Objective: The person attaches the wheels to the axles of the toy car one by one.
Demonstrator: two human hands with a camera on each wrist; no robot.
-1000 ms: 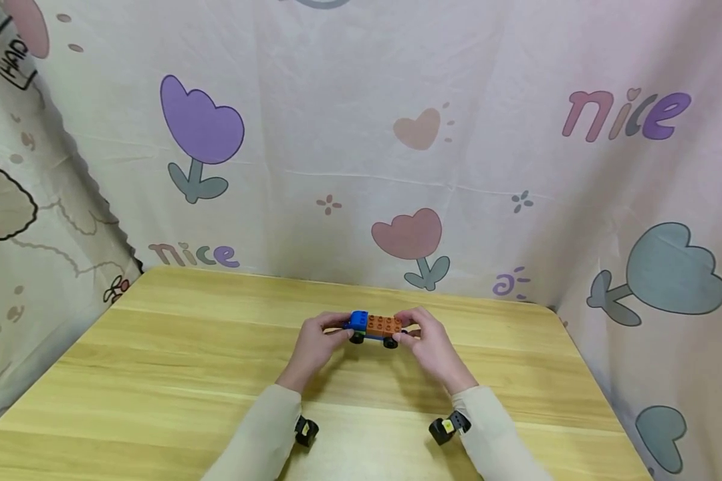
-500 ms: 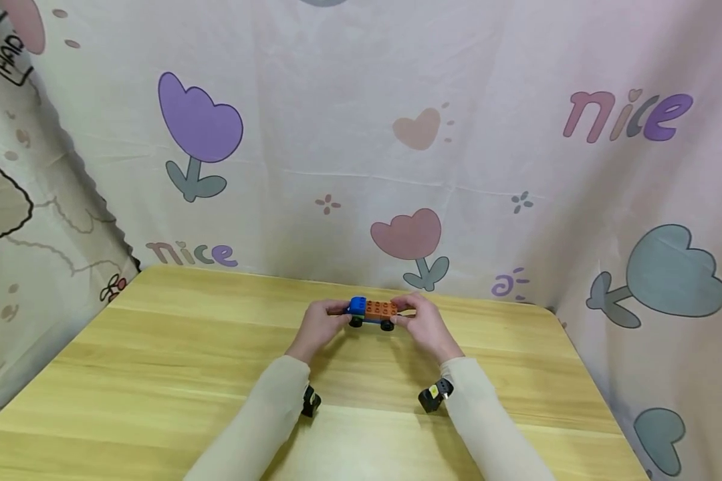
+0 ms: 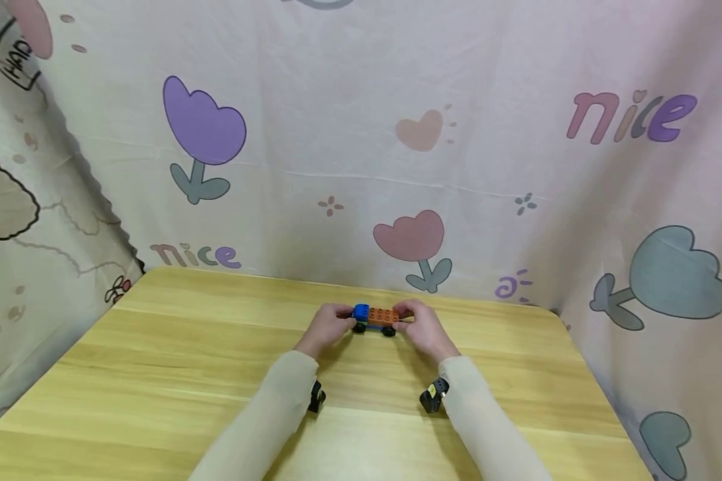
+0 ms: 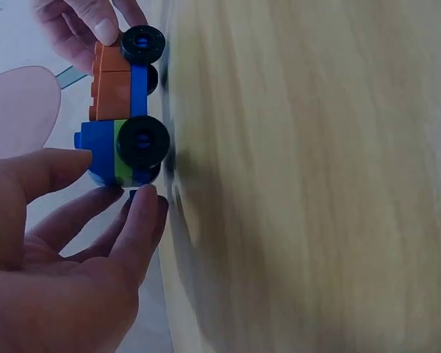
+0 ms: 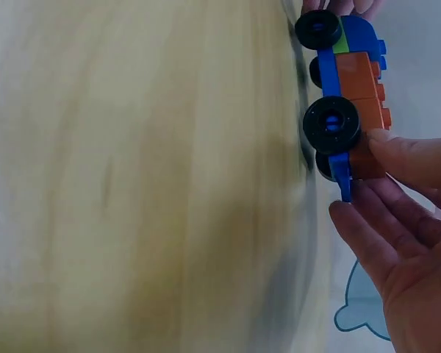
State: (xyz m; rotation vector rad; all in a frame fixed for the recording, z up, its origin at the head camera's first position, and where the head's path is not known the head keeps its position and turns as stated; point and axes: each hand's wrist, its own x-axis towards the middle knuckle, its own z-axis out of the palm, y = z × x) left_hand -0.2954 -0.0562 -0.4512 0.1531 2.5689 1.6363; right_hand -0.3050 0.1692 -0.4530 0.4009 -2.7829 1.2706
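Note:
A toy truck of building bricks [image 3: 376, 316] is between my two hands near the back of the table, with a blue cab [image 4: 99, 151] on the left and orange studded bricks [image 5: 356, 77] behind it. Black wheels [image 5: 331, 125] face the tabletop; whether they touch it I cannot tell. My left hand [image 3: 327, 327] holds the cab end, thumb on the cab's top edge and fingers at its front. At the rear, my right hand [image 3: 424, 330] grips the orange bricks, its thumb on their side and fingers by the blue tail piece [image 5: 342, 176].
The wooden table [image 3: 174, 374] stretches out around the truck. A printed cloth [image 3: 313, 120] with flowers hangs right behind the table's back edge, and another cloth [image 3: 12, 220] hangs at the left. A black wrist camera [image 3: 434, 395] sits on the right cuff.
Both hands have carried the truck a little away from me over the second. In the last half second it has come slightly lower in the head view.

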